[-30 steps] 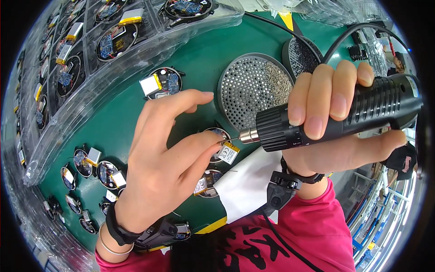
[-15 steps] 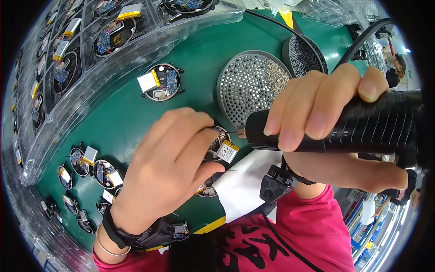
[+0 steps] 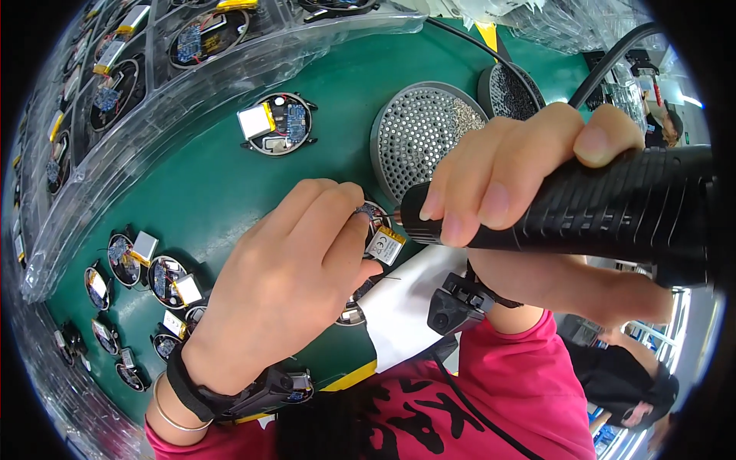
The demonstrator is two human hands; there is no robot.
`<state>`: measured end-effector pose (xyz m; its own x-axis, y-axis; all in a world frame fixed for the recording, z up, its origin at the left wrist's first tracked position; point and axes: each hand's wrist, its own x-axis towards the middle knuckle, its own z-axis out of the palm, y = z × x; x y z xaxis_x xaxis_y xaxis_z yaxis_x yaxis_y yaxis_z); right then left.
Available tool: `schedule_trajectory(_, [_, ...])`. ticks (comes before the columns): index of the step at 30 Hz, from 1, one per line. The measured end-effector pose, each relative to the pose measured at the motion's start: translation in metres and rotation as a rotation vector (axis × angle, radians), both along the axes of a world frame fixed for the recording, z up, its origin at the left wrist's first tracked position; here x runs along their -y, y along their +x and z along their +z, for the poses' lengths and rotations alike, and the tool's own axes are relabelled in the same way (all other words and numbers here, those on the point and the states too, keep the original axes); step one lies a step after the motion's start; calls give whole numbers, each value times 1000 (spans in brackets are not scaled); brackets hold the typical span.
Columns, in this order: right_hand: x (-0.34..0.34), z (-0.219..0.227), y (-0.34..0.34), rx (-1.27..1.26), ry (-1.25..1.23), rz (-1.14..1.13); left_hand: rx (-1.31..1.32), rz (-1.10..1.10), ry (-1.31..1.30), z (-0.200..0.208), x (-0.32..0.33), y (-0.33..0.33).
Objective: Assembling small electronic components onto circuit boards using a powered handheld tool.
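My left hand is closed, its fingers and thumb curled round the side of an opened round watch case. The fingers hide much of that case; a silver battery with yellow tape hangs out of it. My right hand grips a black electric screwdriver, which lies nearly level and points left. Its thin bit reaches the case beside my left fingertips; whether it touches a screw is too small to tell. Below my left thumb, part of another watch case shows beside a white sheet.
Another opened watch case lies on the green mat; several more are at the left. A clear compartment tray of cases borders the far left. Beyond the screwdriver stand a perforated dish of screws and a darker dish. A person is at right.
My right hand and the screwdriver have shifted slightly left, closer to my left hand. The whole view has moved a little, and a person in black shows more at the right. Both grips stay the same.
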<state>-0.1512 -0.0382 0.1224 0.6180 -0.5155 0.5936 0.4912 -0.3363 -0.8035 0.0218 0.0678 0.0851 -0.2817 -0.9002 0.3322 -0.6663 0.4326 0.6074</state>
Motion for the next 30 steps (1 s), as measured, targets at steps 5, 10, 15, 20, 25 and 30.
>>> schedule_trajectory(5, [-2, 1, 8, -37, 6, 10, -31, -3, 25, -2, -1, -1])
schedule_trajectory(10, [-3, -4, 16, 53, 3, 15, -48, -12, 17, -4, 2, 0])
schedule_trajectory(15, [-2, -9, 12, 20, 1, -16, -57, -11, 0, -6, 2, 0])
schedule_trajectory(20, [14, -23, 9, 147, -32, 113, -71, -24, 24, -4, 1, 3])
schedule_trajectory(25, [14, -11, -2, 226, 12, -54, -69, -32, 32, -5, 2, 12])
schedule_trajectory(30, [25, -13, -6, 279, -75, -172, -55, -43, 82, -2, 1, 14])
